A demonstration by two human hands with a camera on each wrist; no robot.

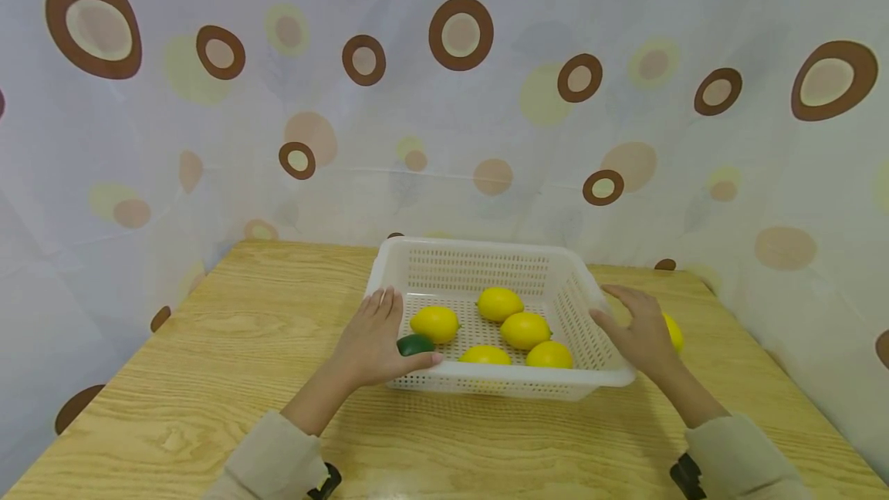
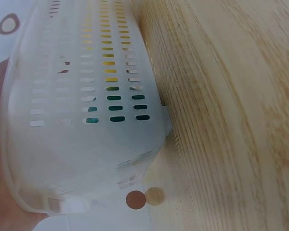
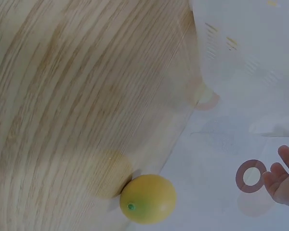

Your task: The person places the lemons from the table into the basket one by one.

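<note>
A white plastic basket [image 1: 500, 376] with slotted walls stands on the wooden table. Inside lie several yellow lemons [image 1: 435, 324] and a dark green rounded fruit [image 1: 415, 344], partly hidden by my left hand [image 1: 378, 342]. That hand rests over the basket's front left corner, its fingers straight along the left side and its thumb on the front rim. By the right rim is my right hand [image 1: 642, 334], thumb and fingers spread, holding nothing. Just outside the basket, past this hand, sits another lemon [image 3: 148, 198], mostly hidden in the head view.
The wooden table [image 1: 278, 315] reaches back to a pale curtain [image 1: 417, 122] printed with brown rings and dots. The curtain also hangs along the left and right sides. Dark bands [image 1: 687, 477] circle both wrists near the beige sleeves [image 1: 743, 454].
</note>
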